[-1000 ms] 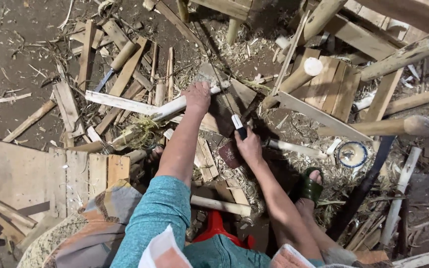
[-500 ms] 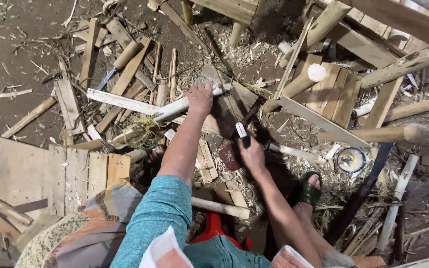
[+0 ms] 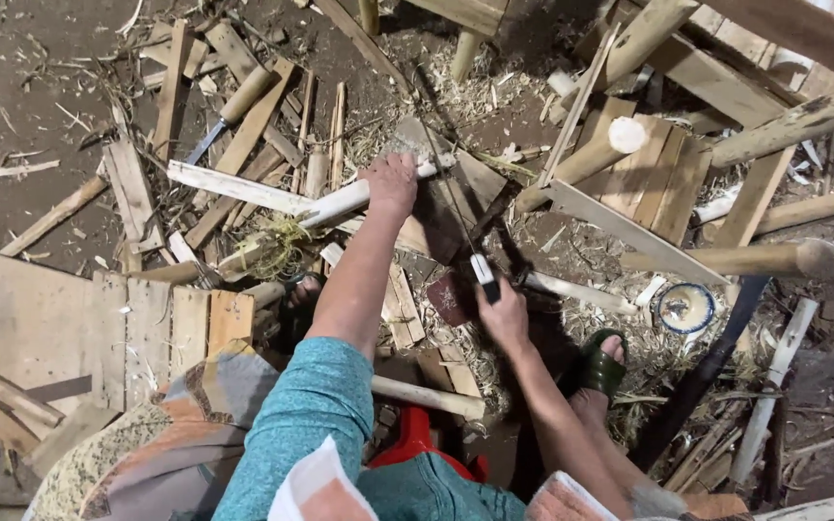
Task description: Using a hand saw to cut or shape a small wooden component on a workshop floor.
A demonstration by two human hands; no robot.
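Note:
My left hand [image 3: 391, 183] grips a pale peeled wooden stick [image 3: 335, 203] that lies across a flat wooden block [image 3: 441, 207] amid wood scraps. My right hand [image 3: 502, 311] is closed on the handle of a thin saw [image 3: 463, 227]; its blade runs up and to the left toward the stick, beside my left hand. My left forearm reaches forward in a teal sleeve. A foot in a dark green sandal [image 3: 598, 369] rests to the right of my right hand.
Planks, offcuts and shavings cover the dirt floor. A knife with a wooden handle [image 3: 229, 111] lies at upper left. Round poles [image 3: 726, 259] and a small round tin [image 3: 683, 307] sit at right. A board platform [image 3: 69, 328] is at left, a red stool [image 3: 415, 434] beneath me.
My right hand has drawn the saw back toward me by a little. The left hand stays on the stick. The view has shifted slightly.

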